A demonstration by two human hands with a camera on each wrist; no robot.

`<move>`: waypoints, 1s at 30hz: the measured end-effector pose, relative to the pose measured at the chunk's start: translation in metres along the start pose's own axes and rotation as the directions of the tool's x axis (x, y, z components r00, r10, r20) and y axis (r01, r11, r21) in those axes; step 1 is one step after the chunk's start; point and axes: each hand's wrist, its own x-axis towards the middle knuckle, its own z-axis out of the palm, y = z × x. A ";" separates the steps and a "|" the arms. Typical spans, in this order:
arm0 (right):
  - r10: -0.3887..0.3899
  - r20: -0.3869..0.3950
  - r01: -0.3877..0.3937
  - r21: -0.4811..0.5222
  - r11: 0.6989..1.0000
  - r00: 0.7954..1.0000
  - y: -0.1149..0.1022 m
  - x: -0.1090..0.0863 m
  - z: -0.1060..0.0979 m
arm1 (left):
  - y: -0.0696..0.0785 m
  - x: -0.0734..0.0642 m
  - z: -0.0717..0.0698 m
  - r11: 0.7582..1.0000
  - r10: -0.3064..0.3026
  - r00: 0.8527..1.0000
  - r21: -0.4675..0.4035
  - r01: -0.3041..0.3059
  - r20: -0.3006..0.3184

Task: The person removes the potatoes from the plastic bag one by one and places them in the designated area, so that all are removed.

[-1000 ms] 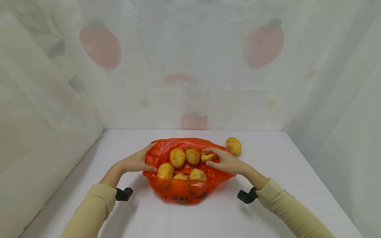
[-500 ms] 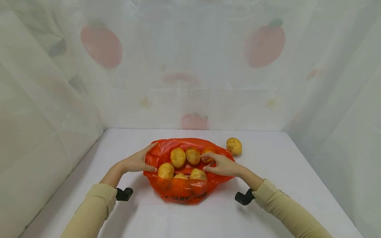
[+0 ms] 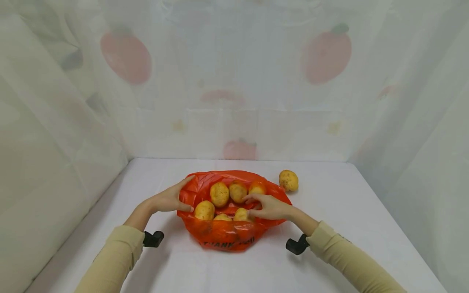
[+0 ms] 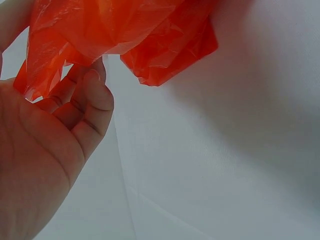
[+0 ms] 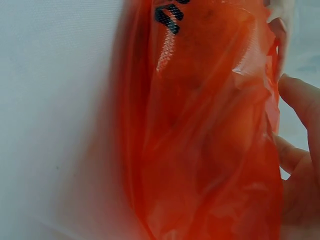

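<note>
A red plastic bag (image 3: 207, 232) with THANK YOU lettering lies with its mouth wide, several potatoes (image 3: 220, 194) showing inside. My left hand (image 3: 166, 199) holds the bag's left edge, thumb and forefinger spread apart along it. In the left wrist view the other fingers of that left hand (image 4: 92, 107) curl beside the red film. Over the right part of the mouth is my right hand (image 3: 269, 206), fingers and thumb apart. Its thumb overlaps the front right potato (image 3: 241, 214), and its fingertips are near the back middle potato (image 3: 238, 191). Bag film hides part of this hand in the right wrist view.
One loose potato (image 3: 288, 180) lies on the white table (image 3: 322, 195), just behind the bag's right end. Pale curtains (image 3: 275, 122) with faded fruit prints stand behind the table and along both sides. A black wrist camera (image 3: 297, 245) hangs below the right sleeve.
My right hand has moved left and slightly toward me, from beside the back right potato to over the front right one. The left hand keeps its place at the bag's edge.
</note>
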 end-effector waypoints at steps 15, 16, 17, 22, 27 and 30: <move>0.014 0.071 -0.009 -0.065 0.998 0.997 -0.002 0.002 0.008 | 0.001 -0.001 0.001 1.000 -0.003 1.000 0.013 0.003 -0.006; 0.020 0.078 -0.014 -0.069 0.998 0.997 -0.003 0.002 0.008 | 0.002 -0.001 0.001 1.000 -0.001 1.000 0.011 0.001 -0.006; 0.024 0.085 -0.018 -0.071 0.997 0.996 -0.004 0.001 0.009 | 0.002 0.000 0.001 1.000 0.001 1.000 0.009 -0.001 -0.005; 0.032 0.114 -0.026 -0.055 0.998 0.993 -0.003 0.002 0.011 | 0.001 0.000 0.002 1.000 -0.002 1.000 0.009 0.002 -0.003; 0.038 0.135 -0.034 -0.037 0.999 0.990 -0.002 0.003 0.014 | 0.001 0.000 0.002 1.000 -0.003 1.000 0.008 0.003 -0.001; 0.047 0.147 -0.042 -0.032 0.999 0.988 -0.002 0.003 0.014 | 0.002 0.000 0.002 1.000 -0.002 1.000 0.006 0.002 0.001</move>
